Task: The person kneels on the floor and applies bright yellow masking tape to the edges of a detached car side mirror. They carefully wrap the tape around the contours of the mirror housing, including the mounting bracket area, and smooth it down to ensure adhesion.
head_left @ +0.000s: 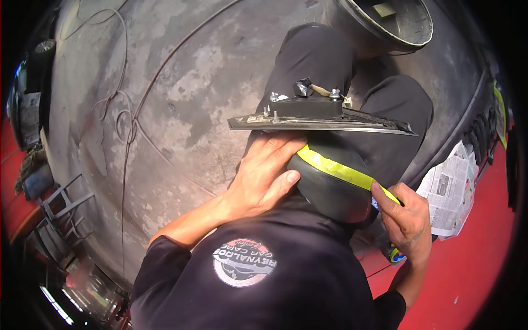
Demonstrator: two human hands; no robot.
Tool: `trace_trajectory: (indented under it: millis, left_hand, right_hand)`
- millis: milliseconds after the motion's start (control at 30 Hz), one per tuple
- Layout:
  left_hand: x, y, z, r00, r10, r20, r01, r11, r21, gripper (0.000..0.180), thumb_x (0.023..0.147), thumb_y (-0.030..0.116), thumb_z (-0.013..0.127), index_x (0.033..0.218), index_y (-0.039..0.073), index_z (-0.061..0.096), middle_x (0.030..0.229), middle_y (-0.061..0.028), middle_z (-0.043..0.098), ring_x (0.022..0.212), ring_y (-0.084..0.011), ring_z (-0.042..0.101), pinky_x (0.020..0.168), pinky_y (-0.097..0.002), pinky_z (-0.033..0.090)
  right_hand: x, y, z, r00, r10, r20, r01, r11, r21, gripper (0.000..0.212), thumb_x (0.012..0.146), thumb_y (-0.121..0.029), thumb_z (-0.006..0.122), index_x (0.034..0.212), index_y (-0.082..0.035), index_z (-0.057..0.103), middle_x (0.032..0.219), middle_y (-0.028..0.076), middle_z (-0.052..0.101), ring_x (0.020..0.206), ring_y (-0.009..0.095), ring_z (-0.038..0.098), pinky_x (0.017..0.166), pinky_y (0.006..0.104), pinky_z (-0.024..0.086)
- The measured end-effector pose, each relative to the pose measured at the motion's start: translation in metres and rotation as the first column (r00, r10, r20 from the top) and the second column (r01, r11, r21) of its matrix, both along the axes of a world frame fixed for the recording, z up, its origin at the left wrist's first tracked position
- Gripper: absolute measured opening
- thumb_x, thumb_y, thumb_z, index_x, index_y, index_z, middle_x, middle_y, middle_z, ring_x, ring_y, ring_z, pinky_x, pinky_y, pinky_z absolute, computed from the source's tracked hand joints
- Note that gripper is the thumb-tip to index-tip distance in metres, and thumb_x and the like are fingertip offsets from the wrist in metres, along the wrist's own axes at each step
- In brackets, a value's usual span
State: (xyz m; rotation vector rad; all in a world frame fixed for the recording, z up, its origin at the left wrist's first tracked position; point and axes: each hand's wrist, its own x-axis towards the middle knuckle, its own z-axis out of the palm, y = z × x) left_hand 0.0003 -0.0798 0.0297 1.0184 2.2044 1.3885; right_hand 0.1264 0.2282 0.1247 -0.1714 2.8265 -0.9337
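A dark car side mirror (330,195) rests across my lap, its mounting plate (313,124) with bolts and a short cable end facing away from me. A strip of bright yellow masking tape (341,170) runs over the rounded housing, from its upper left down to the right. My left hand (263,173) grips the housing's left side, fingertips under the plate and by the tape's end, thumb along the shell. At the other end, my right hand (407,220) pinches the tape just past the housing's right edge. Below the right hand a yellow-rimmed tape roll (397,256) shows in part.
Newspaper sheets (448,190) lie at the right on a red surface (467,264). Beyond my knees stands a round bucket (385,25). Cables (129,121) trail over the worn grey floor (203,82) at the left. A metal frame (66,206) stands at the far left.
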Motion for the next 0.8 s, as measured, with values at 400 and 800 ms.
trace_trajectory:
  millis: [400, 800]
  left_hand:
    - [-0.028, -0.006, -0.015, 0.961, -0.103, 0.257, 0.093, 0.994, 0.049, 0.057, 0.115, 0.036, 0.043, 0.146, -0.009, 0.061, 0.144, -0.0285, 0.067, 0.133, -0.0455, 0.064, 0.119, -0.0495, 0.044]
    - [-0.024, -0.003, 0.012, 0.994, -0.099, -0.047, 0.098, 0.995, -0.022, 0.038, 0.103, 0.02, 0.065, 0.133, -0.003, 0.073, 0.139, -0.0252, 0.069, 0.131, -0.0433, 0.064, 0.115, -0.0558, 0.044]
  right_hand:
    - [0.0, -0.012, 0.004, 1.0, -0.014, 0.013, 0.014, 1.0, 0.025, 0.066, 0.076, 0.005, 0.074, 0.138, -0.018, 0.076, 0.077, 0.004, 0.06, 0.065, 0.025, 0.062, 0.054, 0.0393, 0.049]
    - [0.001, -0.012, 0.005, 1.0, 0.0, 0.023, -0.002, 0.998, 0.06, 0.068, 0.075, 0.005, 0.075, 0.139, -0.018, 0.076, 0.076, 0.004, 0.057, 0.065, 0.025, 0.06, 0.055, 0.0401, 0.049]
